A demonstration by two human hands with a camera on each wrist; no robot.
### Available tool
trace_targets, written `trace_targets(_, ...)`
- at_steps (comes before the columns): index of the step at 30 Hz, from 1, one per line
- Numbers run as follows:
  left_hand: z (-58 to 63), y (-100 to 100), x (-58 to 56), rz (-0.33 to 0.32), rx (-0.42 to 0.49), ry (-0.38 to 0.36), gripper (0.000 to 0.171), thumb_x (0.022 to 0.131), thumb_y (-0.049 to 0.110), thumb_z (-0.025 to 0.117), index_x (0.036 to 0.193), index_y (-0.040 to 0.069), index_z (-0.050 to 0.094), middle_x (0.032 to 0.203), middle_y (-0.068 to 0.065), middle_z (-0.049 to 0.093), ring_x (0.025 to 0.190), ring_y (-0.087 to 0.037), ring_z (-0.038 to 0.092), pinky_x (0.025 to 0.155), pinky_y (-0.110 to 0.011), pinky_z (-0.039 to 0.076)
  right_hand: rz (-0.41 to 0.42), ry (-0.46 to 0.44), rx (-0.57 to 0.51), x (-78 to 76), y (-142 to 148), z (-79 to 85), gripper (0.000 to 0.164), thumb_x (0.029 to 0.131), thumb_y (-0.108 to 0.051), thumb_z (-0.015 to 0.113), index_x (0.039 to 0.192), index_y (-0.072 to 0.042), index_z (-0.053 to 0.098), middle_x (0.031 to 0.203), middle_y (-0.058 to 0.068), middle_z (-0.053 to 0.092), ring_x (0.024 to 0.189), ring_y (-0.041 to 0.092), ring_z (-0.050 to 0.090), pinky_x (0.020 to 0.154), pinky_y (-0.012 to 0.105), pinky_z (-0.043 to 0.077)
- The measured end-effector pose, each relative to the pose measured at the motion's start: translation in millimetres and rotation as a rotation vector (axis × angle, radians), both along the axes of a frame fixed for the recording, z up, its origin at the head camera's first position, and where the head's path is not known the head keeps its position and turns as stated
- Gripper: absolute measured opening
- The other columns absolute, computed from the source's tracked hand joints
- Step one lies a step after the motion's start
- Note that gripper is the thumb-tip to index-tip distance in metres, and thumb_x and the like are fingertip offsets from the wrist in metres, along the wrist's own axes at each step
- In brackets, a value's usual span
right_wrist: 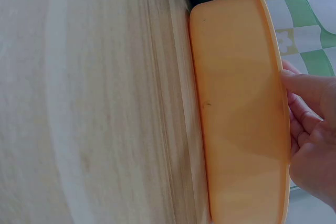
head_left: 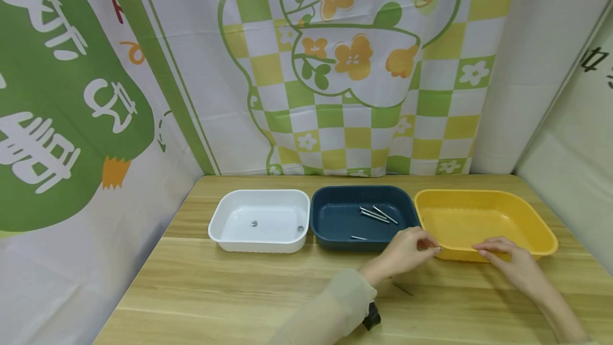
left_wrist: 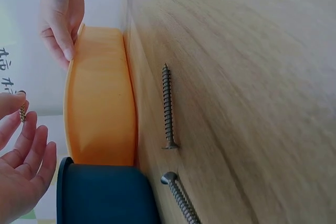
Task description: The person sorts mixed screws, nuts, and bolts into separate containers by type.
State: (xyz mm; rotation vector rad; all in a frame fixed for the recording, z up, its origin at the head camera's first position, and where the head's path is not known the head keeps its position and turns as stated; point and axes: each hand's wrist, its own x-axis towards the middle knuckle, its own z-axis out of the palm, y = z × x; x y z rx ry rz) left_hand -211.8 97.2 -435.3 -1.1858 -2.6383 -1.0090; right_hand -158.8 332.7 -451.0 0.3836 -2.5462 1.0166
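Note:
My left hand pinches a small brass-coloured screw between thumb and fingertips, above the front left corner of the yellow tray. The screw's threaded shank points down in the left wrist view. At the same tray's front rim is my right hand, thumb outside and fingers behind the edge, gripping it. In the left wrist view, two dark screws, a whole one and a partly cut-off one, lie on the table before the trays.
The dark blue tray in the middle holds several long silver screws. To the left stands a white tray with two small metal pieces. All stand on a wooden table, with a patterned cloth behind.

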Motion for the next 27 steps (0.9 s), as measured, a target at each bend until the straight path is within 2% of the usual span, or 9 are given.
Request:
trace_targets(5, -0.6, 7, -3.6, 0.030, 0.011, -0.014, 0.011, 0.085, 0.026, 0.059, 0.089, 0.019, 0.067, 0.075, 0.014, 0.051, 0.068, 0.007, 0.042, 0.060, -0.002, 0.030, 0.008, 0.015, -0.004, 0.5, 0, -0.3, 0.011, 0.081, -0.003, 0.061, 0.090, -0.003, 0.066, 0.090, -0.022, 0.052, 0.089, -0.019, 0.037, 0.075, -0.001, 0.021)
trace_targets(18, -2.1, 22, -15.1, 0.093, 0.004, 0.051, 0.011, 0.084, 0.027, 0.060, 0.087, 0.020, 0.068, 0.070, 0.014, 0.050, 0.066, 0.007, 0.040, 0.058, -0.002, 0.028, 0.016, 0.034, -0.009, 1.7, -2, 0.7, 0.010, 0.081, -0.002, 0.061, 0.089, -0.003, 0.066, 0.090, -0.023, 0.052, 0.088, -0.019, 0.037, 0.075, -0.001, 0.022)
trace_targets(27, -1.7, 29, -17.3, 0.119, -0.008, 0.026, 0.010, 0.084, 0.027, 0.061, 0.087, 0.021, 0.068, 0.072, 0.014, 0.052, 0.064, 0.007, 0.041, 0.056, -0.002, 0.029, 0.016, 0.036, -0.007, 0.3, -1, -0.5, 0.010, 0.081, -0.003, 0.061, 0.089, -0.004, 0.067, 0.090, -0.023, 0.052, 0.088, -0.019, 0.038, 0.075, -0.001, 0.021)
